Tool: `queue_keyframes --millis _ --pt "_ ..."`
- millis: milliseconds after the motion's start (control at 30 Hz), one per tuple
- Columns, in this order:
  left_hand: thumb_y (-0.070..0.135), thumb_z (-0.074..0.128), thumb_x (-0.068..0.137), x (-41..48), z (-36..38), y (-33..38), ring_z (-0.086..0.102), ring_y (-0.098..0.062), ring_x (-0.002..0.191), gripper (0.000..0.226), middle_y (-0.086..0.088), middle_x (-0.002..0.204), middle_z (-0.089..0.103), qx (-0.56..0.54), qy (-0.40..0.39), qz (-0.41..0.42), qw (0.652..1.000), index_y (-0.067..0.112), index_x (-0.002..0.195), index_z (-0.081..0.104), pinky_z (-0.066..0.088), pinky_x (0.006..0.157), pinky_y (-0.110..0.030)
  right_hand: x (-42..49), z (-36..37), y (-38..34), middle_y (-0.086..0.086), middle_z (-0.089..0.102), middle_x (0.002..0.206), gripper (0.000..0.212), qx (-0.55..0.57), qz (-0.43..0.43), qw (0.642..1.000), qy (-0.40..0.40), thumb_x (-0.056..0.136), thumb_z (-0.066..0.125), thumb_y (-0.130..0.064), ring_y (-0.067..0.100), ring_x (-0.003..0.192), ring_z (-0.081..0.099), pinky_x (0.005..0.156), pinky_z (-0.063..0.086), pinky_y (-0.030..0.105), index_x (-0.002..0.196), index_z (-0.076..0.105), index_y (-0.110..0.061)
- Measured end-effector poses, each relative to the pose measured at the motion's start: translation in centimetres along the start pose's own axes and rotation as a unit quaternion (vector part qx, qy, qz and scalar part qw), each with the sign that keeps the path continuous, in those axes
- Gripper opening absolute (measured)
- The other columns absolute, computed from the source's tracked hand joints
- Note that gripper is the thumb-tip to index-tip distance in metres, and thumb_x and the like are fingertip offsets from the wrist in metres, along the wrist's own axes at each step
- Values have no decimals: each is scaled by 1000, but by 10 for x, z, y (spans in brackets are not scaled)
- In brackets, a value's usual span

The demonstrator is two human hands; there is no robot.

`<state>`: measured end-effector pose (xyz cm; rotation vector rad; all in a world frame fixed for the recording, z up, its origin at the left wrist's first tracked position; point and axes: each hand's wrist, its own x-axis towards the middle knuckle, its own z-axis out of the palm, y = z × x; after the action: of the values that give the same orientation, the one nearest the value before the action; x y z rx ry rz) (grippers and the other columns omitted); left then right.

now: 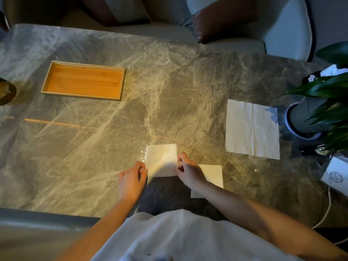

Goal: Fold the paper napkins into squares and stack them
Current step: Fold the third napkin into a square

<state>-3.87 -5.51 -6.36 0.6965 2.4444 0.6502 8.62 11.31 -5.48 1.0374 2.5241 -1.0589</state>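
Here I see my left hand [131, 176] and my right hand [188, 171] each pinching a side of the small folded napkin [161, 160] on the counter [113, 138]. Another folded napkin [213, 173] lies just beside my right hand. An open napkin [252, 129] lies flat near the plant pot [299, 121]. A wooden tray [83, 81] sits far off.

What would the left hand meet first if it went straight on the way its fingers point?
The left hand points up and right at the folded napkin, whose lower left corner it already pinches. Beyond that lies bare table, as far as the picture shows.
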Motion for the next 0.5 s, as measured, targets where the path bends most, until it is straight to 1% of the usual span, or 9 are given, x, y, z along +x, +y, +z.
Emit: queue_keyframes --millis 133,233,367,500 --pt "26 47 94 3 -1 3 58 -16 67 8 5 66 65 -6 7 3 1000 26 92 55 30 87 -31 -1 1 -1 3 68 87 26 -10 11 1000 8 91 60 -24 27 83 63 69 54 39 109 43 -15" --pt "28 46 94 4 0 3 59 -17 68 8 5 67 66 2 1 4 1000 26 95 54 31 88 -32 -1 2 -1 2 68 88 27 -25 16 999 15 90 59 -24 27 83 64 70 54 38 109 42 -16" --pt "27 48 94 6 1 2 58 -15 69 8 6 67 64 12 -4 7 1000 25 98 55 30 90 -31 0 2 -2 0 69 90 28 -33 14 999 25 90 59 -24 25 82 66 74 54 38 110 41 -17" --pt "25 50 93 8 -2 2 55 -15 67 11 8 66 61 19 8 20 1000 22 102 56 31 87 -32 -1 1 -1 -1 65 83 35 -24 20 999 17 88 61 -30 25 80 65 81 51 39 111 37 -19"
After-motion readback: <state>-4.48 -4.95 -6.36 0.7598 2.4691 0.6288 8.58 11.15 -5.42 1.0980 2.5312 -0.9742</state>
